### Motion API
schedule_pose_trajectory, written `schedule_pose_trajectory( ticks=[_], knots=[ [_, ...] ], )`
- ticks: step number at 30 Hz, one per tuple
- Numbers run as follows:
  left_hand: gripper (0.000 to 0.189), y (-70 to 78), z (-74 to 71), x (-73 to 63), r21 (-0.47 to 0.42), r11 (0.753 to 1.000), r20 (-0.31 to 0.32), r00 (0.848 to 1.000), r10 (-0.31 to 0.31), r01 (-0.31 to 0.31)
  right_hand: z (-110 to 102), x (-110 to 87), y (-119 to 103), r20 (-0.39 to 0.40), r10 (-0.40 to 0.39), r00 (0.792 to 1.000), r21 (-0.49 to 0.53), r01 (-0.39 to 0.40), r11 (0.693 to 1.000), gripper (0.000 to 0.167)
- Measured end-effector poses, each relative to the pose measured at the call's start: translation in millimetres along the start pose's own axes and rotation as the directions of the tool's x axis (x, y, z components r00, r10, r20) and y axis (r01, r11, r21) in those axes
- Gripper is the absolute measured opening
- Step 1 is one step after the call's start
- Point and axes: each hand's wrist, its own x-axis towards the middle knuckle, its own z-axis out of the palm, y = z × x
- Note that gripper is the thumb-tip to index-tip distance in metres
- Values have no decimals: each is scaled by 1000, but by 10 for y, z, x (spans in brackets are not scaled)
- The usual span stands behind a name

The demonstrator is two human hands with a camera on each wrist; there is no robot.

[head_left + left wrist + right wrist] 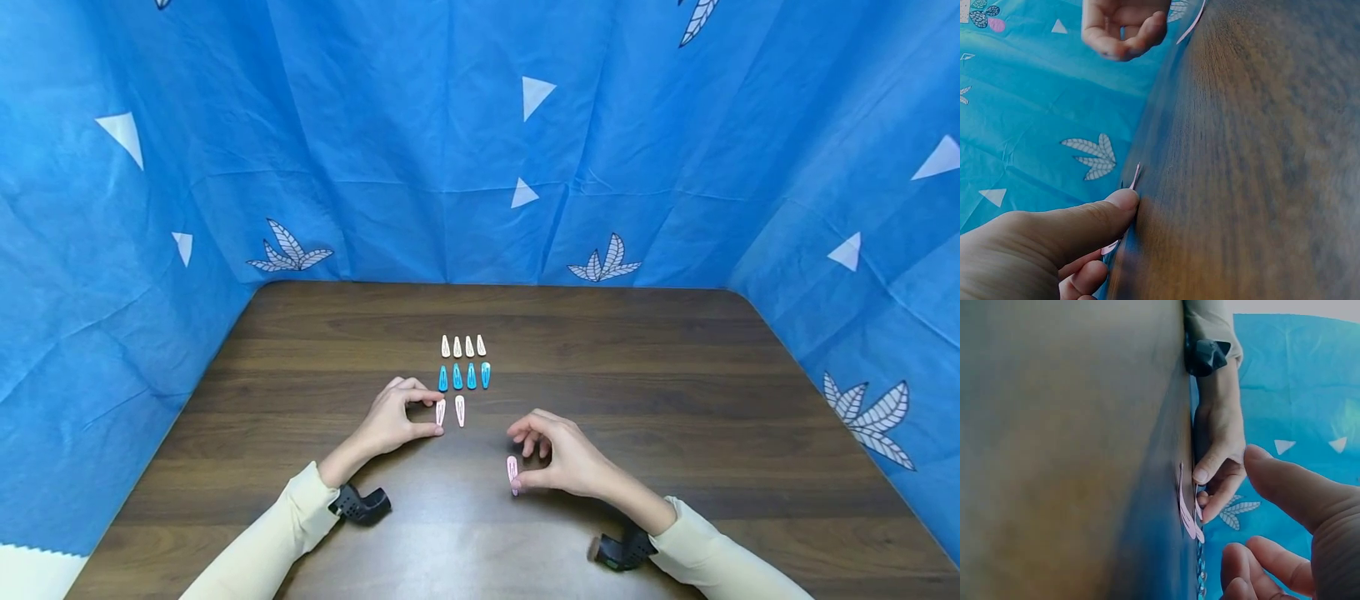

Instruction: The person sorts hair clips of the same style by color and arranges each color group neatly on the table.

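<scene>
My left hand (393,417) pinches a pale pink snap hair clip (440,412) between thumb and fingers, low against the wooden table. Just right of it lies another pale pink hair clip (460,411). Over the table to the right, my right hand (558,454) has its thumb and fingers apart. Its thumb tip overlaps the lower end of a pink hair clip (512,473) in the head view. In the right wrist view a wide gap shows between thumb (1272,469) and fingers, with no clip in it.
Above the left hand runs a row of several blue hair clips (457,377), and beyond it a row of several cream ones (469,347). The brown table (675,367) is enclosed by blue patterned cloth (480,142) at the back and sides.
</scene>
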Motion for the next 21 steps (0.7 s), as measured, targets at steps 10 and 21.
schedule_pose_trajectory(
  ticks=[10, 21],
  knots=[
    [43, 10, -10, 12, 0, 1000, 3, 1000, -7, 7, 43, -156, 94, 60, -44, 997, -9, 44, 999, 56],
    [44, -1, -8, 9, -5, 1000, 2, 1000, -9, 9, 107, -164, 140, 44, -72, 996, -39, 74, 997, 54]
  ],
)
